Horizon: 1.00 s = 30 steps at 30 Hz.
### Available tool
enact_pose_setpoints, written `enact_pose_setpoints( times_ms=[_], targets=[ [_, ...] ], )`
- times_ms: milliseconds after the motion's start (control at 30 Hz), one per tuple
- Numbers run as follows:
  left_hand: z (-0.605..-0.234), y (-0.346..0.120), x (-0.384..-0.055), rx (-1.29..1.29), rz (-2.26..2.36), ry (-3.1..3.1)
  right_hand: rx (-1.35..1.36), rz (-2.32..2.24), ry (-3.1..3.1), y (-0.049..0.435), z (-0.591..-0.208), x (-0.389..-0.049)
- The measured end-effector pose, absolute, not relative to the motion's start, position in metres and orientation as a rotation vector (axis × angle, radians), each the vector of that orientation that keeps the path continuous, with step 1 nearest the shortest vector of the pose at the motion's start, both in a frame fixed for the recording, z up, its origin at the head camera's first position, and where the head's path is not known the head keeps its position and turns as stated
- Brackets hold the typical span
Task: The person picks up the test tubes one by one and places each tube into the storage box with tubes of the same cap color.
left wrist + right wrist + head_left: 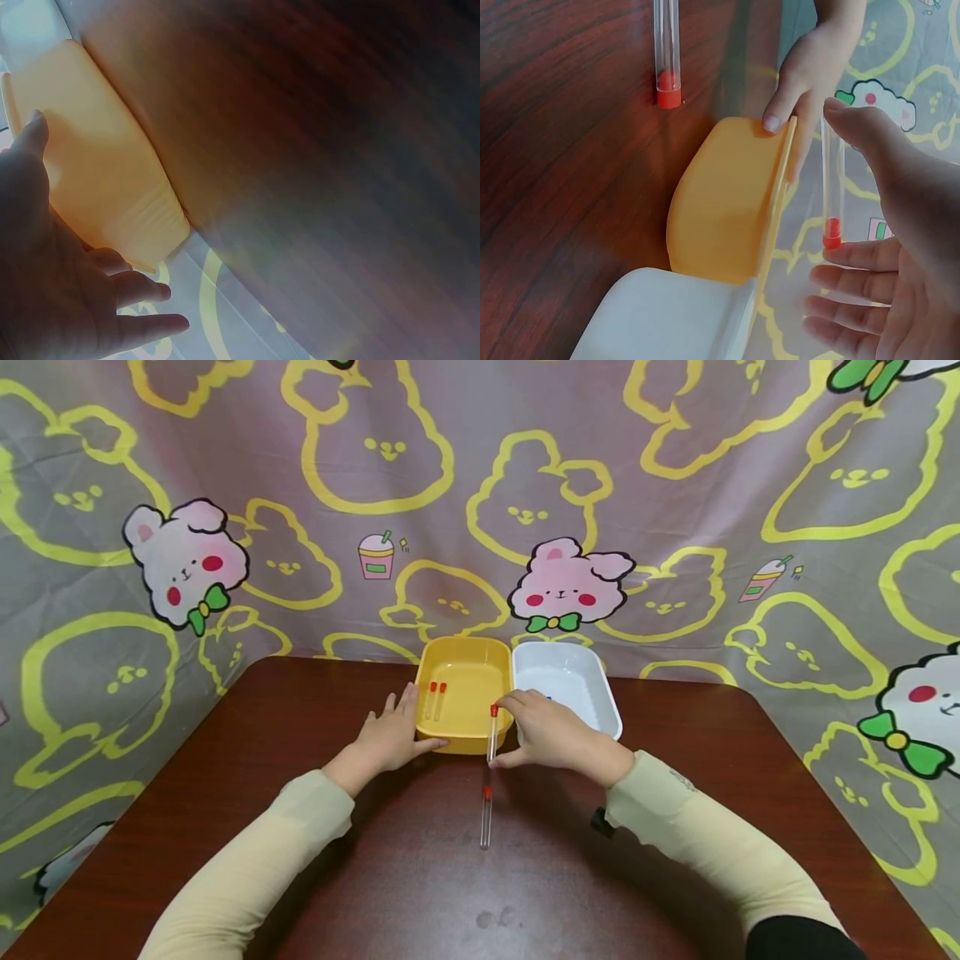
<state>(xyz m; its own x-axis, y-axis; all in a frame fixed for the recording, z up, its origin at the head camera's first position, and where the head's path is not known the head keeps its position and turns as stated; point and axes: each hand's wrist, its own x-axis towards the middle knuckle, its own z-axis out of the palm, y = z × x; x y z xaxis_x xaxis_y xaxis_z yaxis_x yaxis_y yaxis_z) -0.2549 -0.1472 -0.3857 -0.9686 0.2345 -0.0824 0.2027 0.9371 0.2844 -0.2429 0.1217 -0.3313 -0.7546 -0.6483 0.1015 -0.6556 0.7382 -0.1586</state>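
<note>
My right hand [551,735] pinches a clear test tube [492,739] with a red cap lengthwise, its thumb at the bottom end and the forefinger at the cap. This tube is held over the front right edge of the yellow tray [472,681]. Against that tray's front left corner rests my left hand [386,739], fingers spread and straight, thumb [33,139] on the front wall. Two red-capped test tubes [435,700] lie side by side inside the tray, at its left. Another red-capped test tube [486,818] is on the table before the trays.
A white tray [564,662] stands directly right of the yellow one; a bit of blue [549,698] shows in it beside my right hand. Both trays are at the back of the dark brown table [360,877]. Behind it hangs a patterned cloth [465,543].
</note>
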Motion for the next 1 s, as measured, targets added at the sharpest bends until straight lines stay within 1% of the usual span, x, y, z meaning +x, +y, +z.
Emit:
enact_pose_setpoints(
  times_ms=[600,1000],
  targets=[
    [-0.387,-0.148,-0.257,0.333,0.403,2.977,1.186,0.318,-2.83,0.11,-0.335,-0.265],
    [-0.387,-0.148,-0.257,0.329,0.4,2.973,1.138,0.328,-2.903,0.106,-0.336,-0.282]
  ],
)
